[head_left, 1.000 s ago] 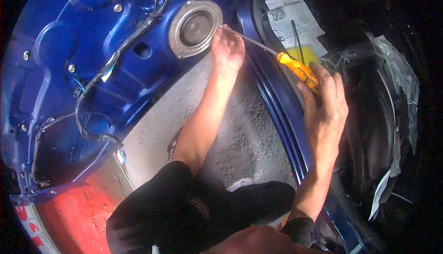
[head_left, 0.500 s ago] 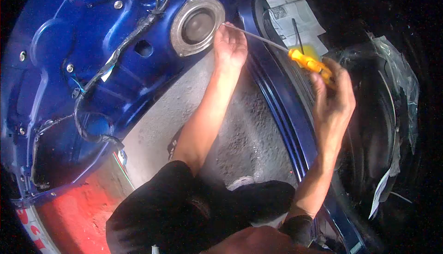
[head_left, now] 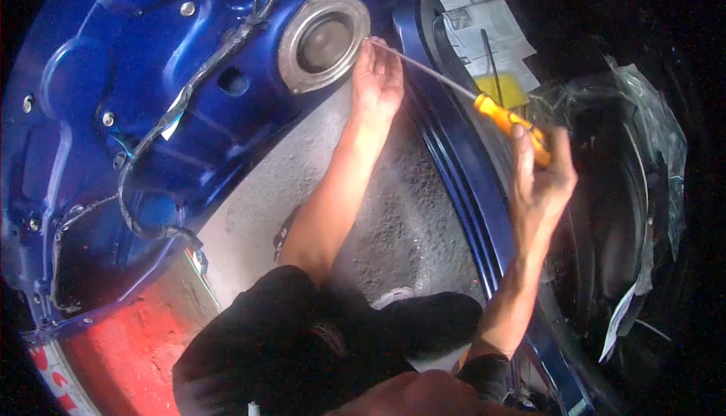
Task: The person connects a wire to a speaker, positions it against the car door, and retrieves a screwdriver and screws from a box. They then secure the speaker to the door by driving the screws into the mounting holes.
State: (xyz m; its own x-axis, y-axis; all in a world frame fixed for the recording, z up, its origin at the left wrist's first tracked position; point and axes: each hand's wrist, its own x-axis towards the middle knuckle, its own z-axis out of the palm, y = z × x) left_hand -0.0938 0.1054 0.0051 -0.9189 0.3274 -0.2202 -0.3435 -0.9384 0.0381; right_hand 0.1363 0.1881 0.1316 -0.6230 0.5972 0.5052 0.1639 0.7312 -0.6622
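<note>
Steadying the long thin metal shaft (head_left: 423, 68) with left hand (head_left: 378, 79) fingers pinched round it – right hand (head_left: 541, 178) gripping the orange plastic screwdriver handle (head_left: 514, 125), tip aimed beside the round grey speaker ring (head_left: 324, 41).

- 1 orange-handled screwdriver (head_left: 508, 119) with a long shaft
- 1 round speaker (head_left: 324, 41) in a metal ring
- 1 blue door panel (head_left: 113, 113)
- 2 bare hands: left hand (head_left: 378, 79), right hand (head_left: 538, 178)
- 1 black wiring loom (head_left: 204, 68)
- 1 printed paper sheet (head_left: 484, 26)
- 1 yellow pad (head_left: 503, 89)
</note>
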